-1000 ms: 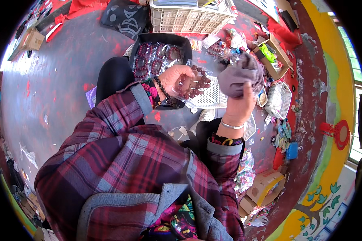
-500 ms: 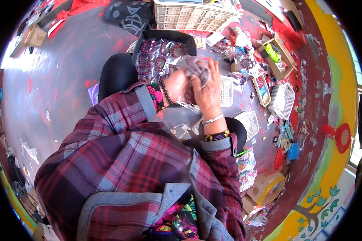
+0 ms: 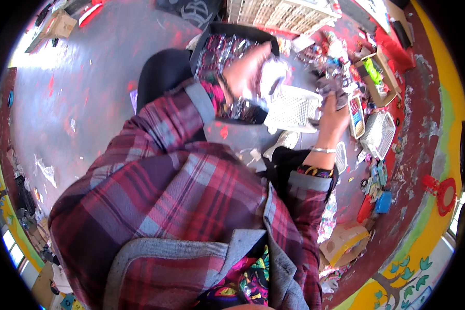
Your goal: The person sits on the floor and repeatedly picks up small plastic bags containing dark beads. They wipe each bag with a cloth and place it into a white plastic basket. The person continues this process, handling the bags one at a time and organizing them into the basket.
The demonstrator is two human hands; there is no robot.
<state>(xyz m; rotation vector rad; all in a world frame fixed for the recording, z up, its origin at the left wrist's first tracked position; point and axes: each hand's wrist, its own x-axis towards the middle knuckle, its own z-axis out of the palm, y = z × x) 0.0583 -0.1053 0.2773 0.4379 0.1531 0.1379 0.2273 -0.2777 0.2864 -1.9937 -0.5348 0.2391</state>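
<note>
My right hand (image 3: 334,120) is closed on a crumpled grey-mauve cloth (image 3: 331,89), held over the right end of a white plastic basket (image 3: 293,109). My left hand (image 3: 245,73) is smeared by motion above a black tray (image 3: 273,44). At its fingers is a shiny, whitish clear plastic bag (image 3: 274,75); its contents are too blurred to make out. Packets of dark red beaded strings (image 3: 219,54) in clear plastic lie in the black tray, partly hidden by my left hand and sleeve.
A large cream crate (image 3: 279,16) stands beyond the black tray. To the right lie a cardboard box (image 3: 390,77) with a bright yellow-green item, small white baskets (image 3: 380,135) and scattered packets. An open carton (image 3: 346,243) sits by my right sleeve. My dark-trousered knee (image 3: 163,72) borders the tray.
My hands have parted. The right one has moved away to the right with the cloth, uncovering the white basket. My left hand stays by the black tray with the plastic bag. The whole view has shifted.
</note>
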